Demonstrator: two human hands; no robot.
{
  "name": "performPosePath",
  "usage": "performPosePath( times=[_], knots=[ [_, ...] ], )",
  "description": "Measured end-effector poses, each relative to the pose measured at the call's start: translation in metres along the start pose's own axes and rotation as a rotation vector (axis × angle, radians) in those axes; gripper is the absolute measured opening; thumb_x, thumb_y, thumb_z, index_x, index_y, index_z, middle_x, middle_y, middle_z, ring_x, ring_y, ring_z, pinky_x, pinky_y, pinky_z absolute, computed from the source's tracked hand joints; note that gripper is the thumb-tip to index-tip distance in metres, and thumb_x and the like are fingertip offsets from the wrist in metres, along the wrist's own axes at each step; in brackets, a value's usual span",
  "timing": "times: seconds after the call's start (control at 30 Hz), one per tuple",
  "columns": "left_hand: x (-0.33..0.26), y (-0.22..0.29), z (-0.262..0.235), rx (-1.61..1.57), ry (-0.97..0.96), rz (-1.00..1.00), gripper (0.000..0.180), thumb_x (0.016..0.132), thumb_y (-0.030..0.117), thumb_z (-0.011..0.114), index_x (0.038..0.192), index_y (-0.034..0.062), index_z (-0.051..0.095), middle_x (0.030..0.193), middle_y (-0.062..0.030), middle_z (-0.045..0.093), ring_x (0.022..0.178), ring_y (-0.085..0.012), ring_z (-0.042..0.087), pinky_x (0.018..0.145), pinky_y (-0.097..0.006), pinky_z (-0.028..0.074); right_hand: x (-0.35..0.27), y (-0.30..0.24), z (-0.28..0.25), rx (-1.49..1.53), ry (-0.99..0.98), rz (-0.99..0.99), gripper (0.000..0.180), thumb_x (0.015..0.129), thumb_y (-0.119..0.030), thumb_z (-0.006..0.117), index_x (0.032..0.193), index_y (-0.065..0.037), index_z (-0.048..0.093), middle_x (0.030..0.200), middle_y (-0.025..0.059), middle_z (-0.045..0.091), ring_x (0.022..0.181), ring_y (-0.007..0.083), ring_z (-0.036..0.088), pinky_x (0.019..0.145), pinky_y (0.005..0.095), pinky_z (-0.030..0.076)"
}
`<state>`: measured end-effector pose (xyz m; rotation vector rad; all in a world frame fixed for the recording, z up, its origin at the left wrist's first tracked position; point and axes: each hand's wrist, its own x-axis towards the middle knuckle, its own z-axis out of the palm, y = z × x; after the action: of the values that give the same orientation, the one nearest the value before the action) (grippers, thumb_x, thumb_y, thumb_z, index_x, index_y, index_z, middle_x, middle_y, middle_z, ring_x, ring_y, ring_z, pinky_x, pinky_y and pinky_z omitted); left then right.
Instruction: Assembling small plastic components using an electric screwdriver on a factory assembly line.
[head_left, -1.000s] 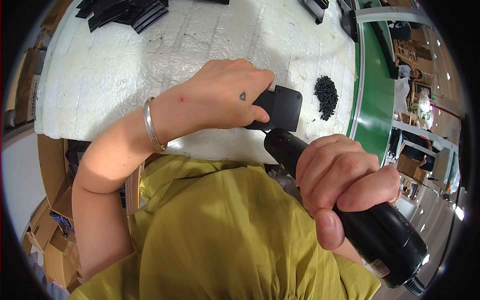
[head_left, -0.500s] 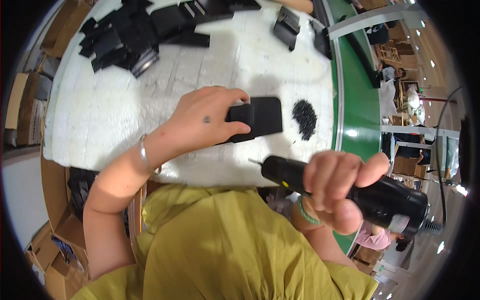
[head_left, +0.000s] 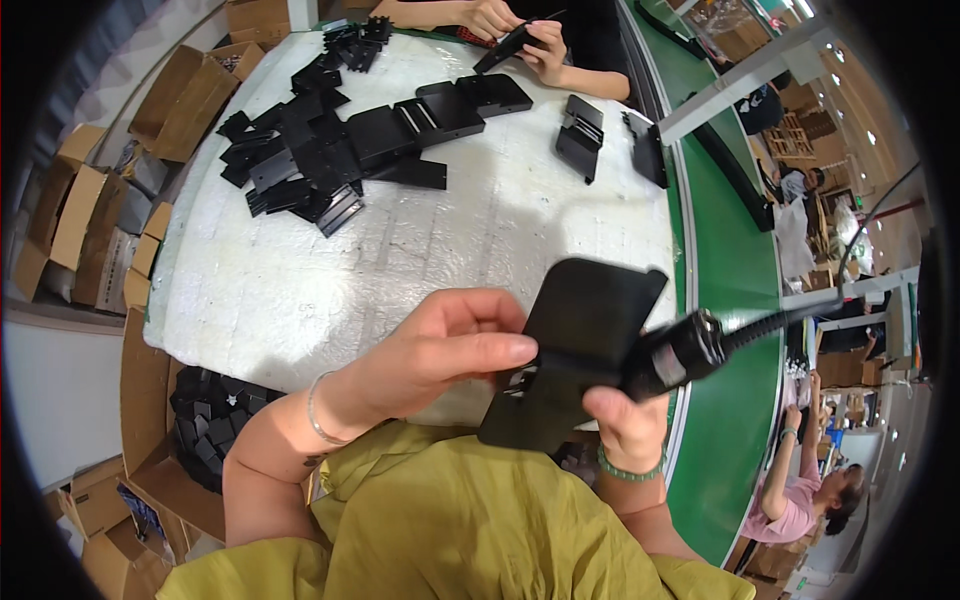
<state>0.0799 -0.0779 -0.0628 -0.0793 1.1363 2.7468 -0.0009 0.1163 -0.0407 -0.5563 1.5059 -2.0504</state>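
My left hand (head_left: 440, 352) grips a flat black plastic part (head_left: 575, 345) by its left edge and holds it lifted above the near edge of the white foam-covered table (head_left: 330, 290). My right hand (head_left: 628, 420) is partly hidden behind the part. It is closed around a black electric screwdriver (head_left: 680, 352), whose cable runs off to the right. The screwdriver lies across the right side of the part and looks blurred.
A pile of black plastic parts (head_left: 330, 150) covers the far left of the table. A person's hands (head_left: 520, 30) work on a part at the far edge. A green conveyor belt (head_left: 725, 300) runs along the right. Cardboard boxes (head_left: 90, 230) stand at the left.
My left hand has lifted the black part off the table toward me. My right hand and the screwdriver have moved up behind the part, with the tool swung to point right.
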Motion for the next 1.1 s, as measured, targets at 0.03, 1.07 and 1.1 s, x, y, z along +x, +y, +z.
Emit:
performPosePath(
  times=[0.03, 1.07, 1.1],
  knots=[
    [-0.008, 0.002, -0.013, 0.005, 0.018, 0.005, 0.026, 0.086, 0.019, 0.059, 0.104, -0.0004, 0.056, 0.086, -0.0024, 0.06, 0.078, -0.0066, 0.055, 0.068, -0.021, 0.045, -0.004, -0.003, 0.003, -0.015, -0.024, -0.002, 0.052, 0.069, -0.002, 0.072, 0.116, 0.001, 0.048, 0.111, 0.0105, 0.057, 0.105, 0.0205, 0.053, 0.093, 0.0343, 0.04],
    [-0.098, 0.09, -0.083, 1.545, 1.108, 0.429, 0.053, 0.075, 0.025, 0.072, 0.121, 0.0077, 0.053, 0.121, -0.0075, 0.056, 0.112, -0.0221, 0.052, 0.091, -0.039, 0.041, 0.026, 0.018, -0.028, -0.541, -0.036, -0.393, 0.049, 0.068, 0.001, 0.065, 0.112, -0.004, 0.043, 0.074, 0.004, 0.056, 0.07, 0.015, 0.052, 0.084, 0.0341, 0.041],
    [-0.065, 0.098, -0.071, 1.574, 0.932, 0.414, 0.052, 0.074, 0.025, 0.073, 0.119, 0.0066, 0.054, 0.12, -0.0097, 0.056, 0.111, -0.0234, 0.052, 0.092, -0.038, 0.041, 0.028, 0.016, -0.033, -0.767, -0.138, -0.587, 0.049, 0.068, 0.004, 0.063, 0.111, -0.005, 0.043, 0.077, 0.0046, 0.056, 0.076, 0.0169, 0.053, 0.087, 0.0372, 0.04]
  ],
)
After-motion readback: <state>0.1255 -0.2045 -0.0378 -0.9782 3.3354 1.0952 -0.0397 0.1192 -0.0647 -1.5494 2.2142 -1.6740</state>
